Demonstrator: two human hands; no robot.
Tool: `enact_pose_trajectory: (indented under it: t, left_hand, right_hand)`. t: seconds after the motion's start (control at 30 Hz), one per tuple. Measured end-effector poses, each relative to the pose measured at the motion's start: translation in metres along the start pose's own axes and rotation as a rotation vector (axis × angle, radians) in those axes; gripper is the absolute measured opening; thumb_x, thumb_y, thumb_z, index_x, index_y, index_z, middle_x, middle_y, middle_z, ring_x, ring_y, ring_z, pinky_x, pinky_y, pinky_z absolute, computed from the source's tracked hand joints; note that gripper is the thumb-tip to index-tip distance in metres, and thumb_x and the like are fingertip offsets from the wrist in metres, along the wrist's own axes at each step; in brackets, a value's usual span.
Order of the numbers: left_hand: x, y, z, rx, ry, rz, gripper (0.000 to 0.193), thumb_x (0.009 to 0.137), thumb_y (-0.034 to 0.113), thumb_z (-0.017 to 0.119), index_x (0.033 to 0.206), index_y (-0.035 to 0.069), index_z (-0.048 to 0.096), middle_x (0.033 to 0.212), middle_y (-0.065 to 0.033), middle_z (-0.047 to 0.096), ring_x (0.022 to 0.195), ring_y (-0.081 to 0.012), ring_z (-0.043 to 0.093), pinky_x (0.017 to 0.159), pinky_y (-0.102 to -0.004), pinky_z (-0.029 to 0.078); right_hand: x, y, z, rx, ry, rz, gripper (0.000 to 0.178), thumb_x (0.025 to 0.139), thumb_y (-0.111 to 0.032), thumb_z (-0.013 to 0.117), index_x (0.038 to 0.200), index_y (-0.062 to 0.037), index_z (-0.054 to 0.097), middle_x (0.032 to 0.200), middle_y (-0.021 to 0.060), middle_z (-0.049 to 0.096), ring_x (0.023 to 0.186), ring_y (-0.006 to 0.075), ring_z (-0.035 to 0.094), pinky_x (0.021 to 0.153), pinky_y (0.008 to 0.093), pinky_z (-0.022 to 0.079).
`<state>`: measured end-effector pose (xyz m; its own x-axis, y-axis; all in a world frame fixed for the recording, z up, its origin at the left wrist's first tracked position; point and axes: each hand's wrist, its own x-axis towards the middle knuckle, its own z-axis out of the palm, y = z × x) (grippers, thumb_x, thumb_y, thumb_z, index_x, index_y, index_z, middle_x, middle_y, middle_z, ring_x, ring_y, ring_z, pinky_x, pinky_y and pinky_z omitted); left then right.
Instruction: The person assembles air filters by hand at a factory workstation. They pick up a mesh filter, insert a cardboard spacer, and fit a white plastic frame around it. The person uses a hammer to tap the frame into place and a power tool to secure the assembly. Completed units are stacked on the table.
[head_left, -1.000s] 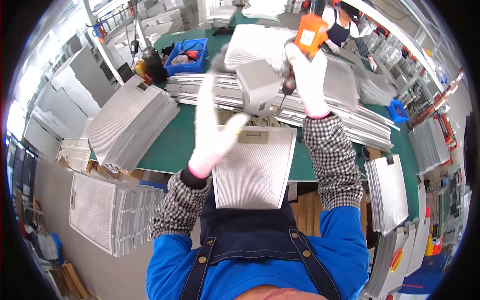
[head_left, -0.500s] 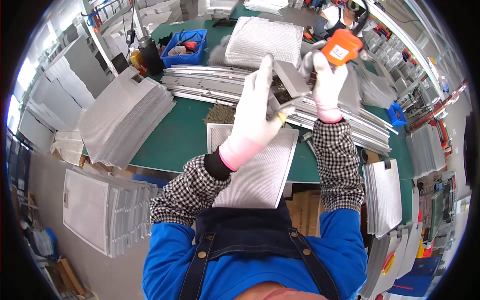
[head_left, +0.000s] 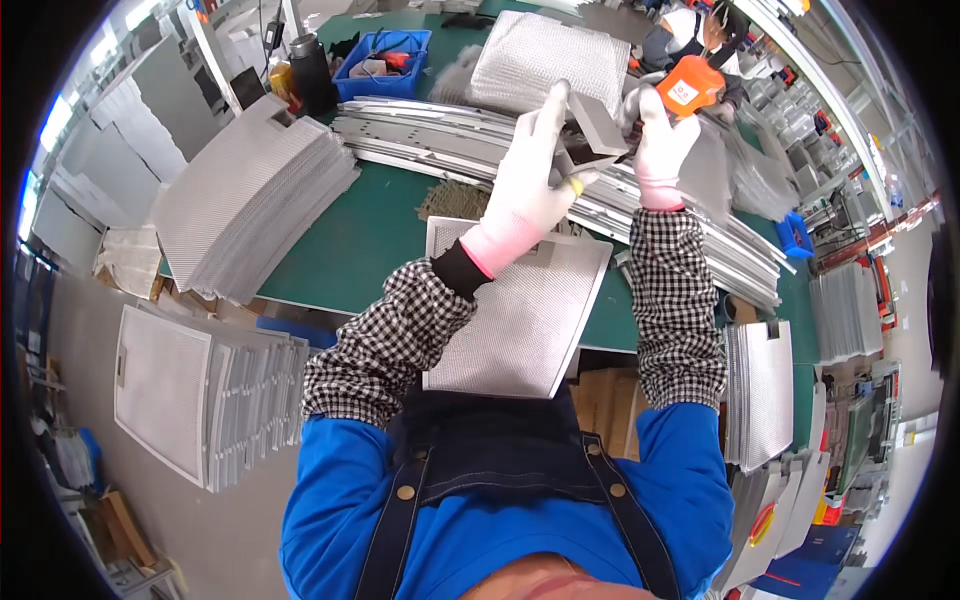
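Note:
My left hand (head_left: 530, 170), in a white glove, is closed around a grey angular metal piece (head_left: 597, 128), held above the bench. My right hand (head_left: 662, 150), also gloved, is raised beside it, its fingers curled at an orange-bodied hand tool (head_left: 690, 87); the tool's lower part is hidden by the glove. Below my left wrist, a flat mesh filter panel (head_left: 520, 320) with a pale metal frame lies across the near bench edge, partly covered by my forearm. Long metal strips (head_left: 430, 135) run across the bench behind my hands.
Stacks of mesh panels stand on the left of the bench (head_left: 250, 190), at lower left (head_left: 165, 390) and at right (head_left: 760, 390). A blue bin (head_left: 383, 65) and a dark bottle (head_left: 313, 75) sit at the back left. Another person (head_left: 700, 40) works at far right.
The view has shifted slightly, so the bench contents sit a little higher in the picture. Both hands remain raised, with the grey piece and orange tool still together.

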<state>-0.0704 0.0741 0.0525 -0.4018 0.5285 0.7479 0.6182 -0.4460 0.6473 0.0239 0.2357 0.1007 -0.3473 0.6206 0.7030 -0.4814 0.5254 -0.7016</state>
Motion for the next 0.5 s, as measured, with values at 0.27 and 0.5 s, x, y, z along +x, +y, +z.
enact_pose_trajectory:
  t: [0.27, 0.5]
  left_hand:
    - [-0.006, 0.011, -0.009, 0.002, 0.102, 0.167, 0.111, 0.068, 0.007, 0.089, 0.16, 0.004, 0.027, 0.113, -0.0106, 0.055, 0.075, -0.0179, 0.054, 0.078, -0.0312, 0.053]
    - [-0.004, -0.001, -0.002, 0.0, 0.072, 0.111, 0.109, 0.07, 0.011, 0.09, 0.159, 0.007, 0.028, 0.121, -0.0118, 0.055, 0.083, -0.0162, 0.058, 0.075, -0.029, 0.054]
  right_hand:
    - [-0.004, -0.045, 0.016, -0.06, -0.056, -0.144, 0.02, 0.097, -0.01, 0.062, 0.111, 0.002, 0.055, 0.069, 0.0064, 0.056, 0.053, 0.0142, 0.054, 0.051, 0.0292, 0.046]
    - [0.005, -0.019, 0.001, -0.086, 0.004, -0.124, 0.019, 0.094, -0.012, 0.068, 0.107, 0.0013, 0.062, 0.08, 0.0032, 0.064, 0.068, 0.0102, 0.06, 0.064, 0.0255, 0.049]
